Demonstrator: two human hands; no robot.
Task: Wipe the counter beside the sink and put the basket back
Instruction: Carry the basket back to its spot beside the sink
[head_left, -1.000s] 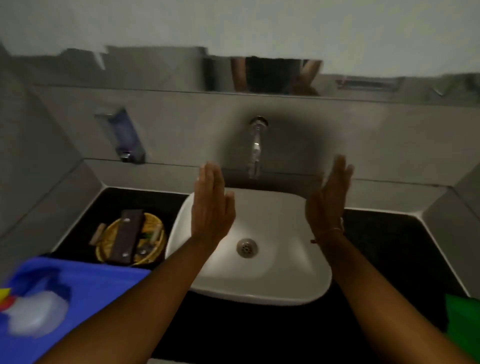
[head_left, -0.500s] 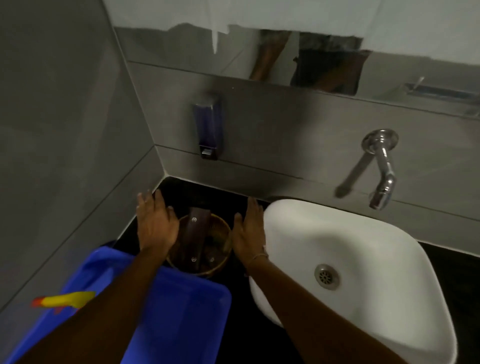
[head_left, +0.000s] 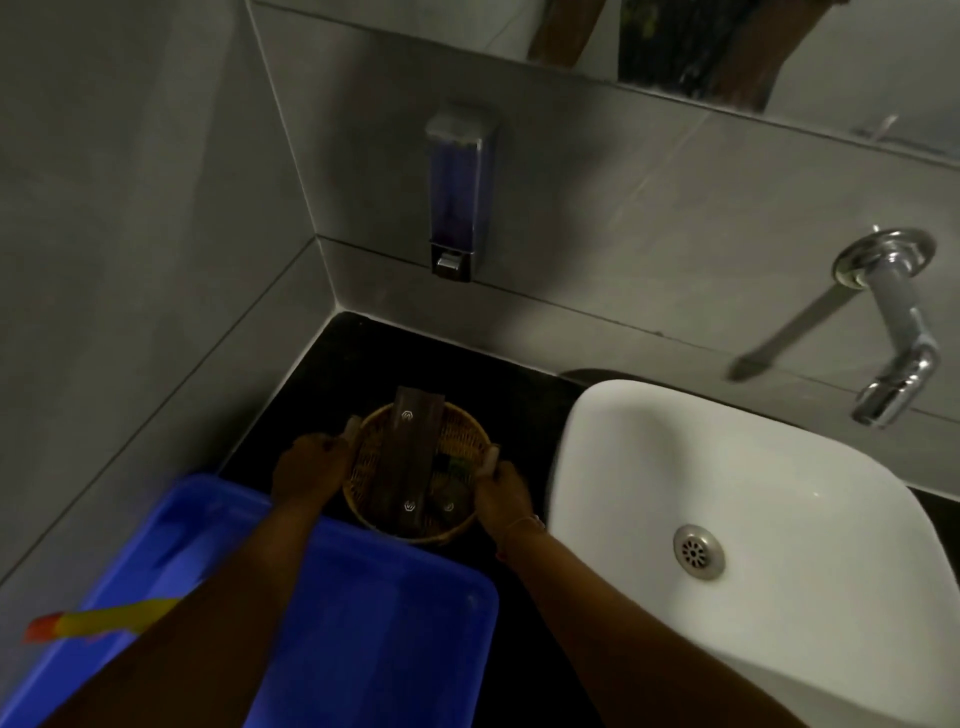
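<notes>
A round woven basket (head_left: 457, 431) sits on the black counter (head_left: 363, 364) in the corner left of the white sink (head_left: 753, 493). It holds dark brown packets (head_left: 410, 457). My left hand (head_left: 309, 470) grips the basket's left rim. My right hand (head_left: 501, 491) grips its right rim. Whether the basket rests on the counter or is lifted cannot be told.
A blue plastic tub (head_left: 374, 623) stands at the near left, its far edge touching the basket, with a yellow and red object (head_left: 98, 621) in it. A soap dispenser (head_left: 457, 192) hangs on the back wall. A chrome tap (head_left: 893, 332) juts over the sink.
My hands went from raised open over the sink to the left corner, then closed on both sides of the basket. The view swung left and down.
</notes>
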